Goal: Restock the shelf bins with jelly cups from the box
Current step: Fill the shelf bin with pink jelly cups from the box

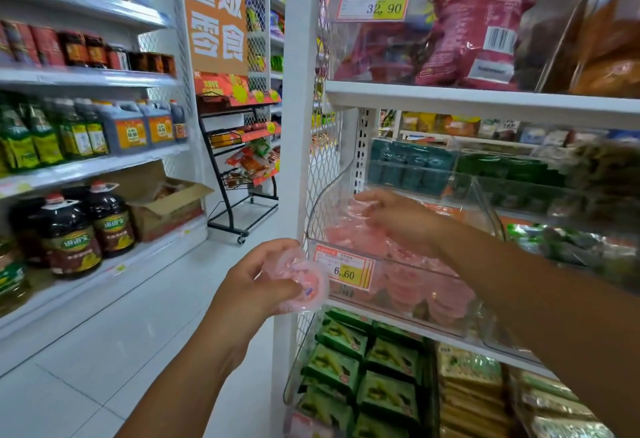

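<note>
Left hand (256, 282) was held low in front of the white shelf upright, its fingers and thumb curled round a round pink jelly cup with a clear plastic rim (306, 287). The cup's flat lid faced the camera, and the cup sat just beside the front left corner of the clear plastic shelf bin (320, 209), outside it.

Right hand (398, 219) reached over the bin's front wall and down into it, fingers bent round a second pale pink jelly cup (360, 211). Motion blur softened that grip, so the fingertips could not be made out one by one.

Below the right hand, a heap of pink jelly cups (440, 295) lay inside the bin, piled against its front wall. A red and yellow price label marked 6.60 (343, 269) was stuck to the outside of that wall, near the left hand's cup.

The bin stood on a white metal shelf board (381, 316). Under the board, green snack packets (346, 365) filled another clear bin. On the shelf above, dark red snack bags (474, 39) sat behind a price label marked 32.90 (375, 1).

Across the white tiled floor (121, 351), large dark oil bottles with green labels (72, 233) stood on the bottom shelf of the opposite rack.
</note>
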Motion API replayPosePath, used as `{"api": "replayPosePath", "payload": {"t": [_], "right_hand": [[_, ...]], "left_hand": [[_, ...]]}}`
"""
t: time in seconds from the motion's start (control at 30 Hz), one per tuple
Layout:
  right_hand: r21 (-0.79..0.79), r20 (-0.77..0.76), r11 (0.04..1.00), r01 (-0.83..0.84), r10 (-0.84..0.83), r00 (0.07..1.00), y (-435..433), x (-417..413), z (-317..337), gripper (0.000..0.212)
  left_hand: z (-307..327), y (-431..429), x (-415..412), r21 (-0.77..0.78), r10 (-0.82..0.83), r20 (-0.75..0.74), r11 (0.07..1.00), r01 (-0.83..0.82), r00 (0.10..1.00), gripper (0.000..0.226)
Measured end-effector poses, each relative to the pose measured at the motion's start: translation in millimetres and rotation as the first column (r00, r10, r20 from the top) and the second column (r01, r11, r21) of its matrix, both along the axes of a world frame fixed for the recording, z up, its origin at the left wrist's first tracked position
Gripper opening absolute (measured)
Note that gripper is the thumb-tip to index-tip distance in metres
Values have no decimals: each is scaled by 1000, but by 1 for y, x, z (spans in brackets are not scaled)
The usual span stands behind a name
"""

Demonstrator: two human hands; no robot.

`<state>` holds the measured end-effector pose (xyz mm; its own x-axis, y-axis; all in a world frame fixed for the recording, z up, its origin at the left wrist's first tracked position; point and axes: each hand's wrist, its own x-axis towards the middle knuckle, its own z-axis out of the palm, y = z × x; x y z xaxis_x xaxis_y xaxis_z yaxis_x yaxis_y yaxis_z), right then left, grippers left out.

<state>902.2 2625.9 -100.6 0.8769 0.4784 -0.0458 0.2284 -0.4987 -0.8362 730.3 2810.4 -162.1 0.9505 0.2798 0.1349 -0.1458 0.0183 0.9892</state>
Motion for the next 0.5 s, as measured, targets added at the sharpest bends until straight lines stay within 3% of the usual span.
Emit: {"api": "replayPosePath", "payload": {"t": [0.13, 0.3, 0.5], "right_hand": [[2, -19, 1000, -24, 24, 1000, -21, 0, -5, 55], [-309, 50, 950, -51, 70, 996, -25, -9, 15, 47], [-480, 149, 875, -65, 154, 977, 9, -29, 14, 44]], "left_hand": [[1, -3, 2, -3, -15, 8, 1000, 15, 1000, 49], [7, -8, 2, 0, -15, 12, 1000, 15, 1000, 51], [11, -9, -2, -3, -28, 22, 1000, 28, 999, 51]]}}
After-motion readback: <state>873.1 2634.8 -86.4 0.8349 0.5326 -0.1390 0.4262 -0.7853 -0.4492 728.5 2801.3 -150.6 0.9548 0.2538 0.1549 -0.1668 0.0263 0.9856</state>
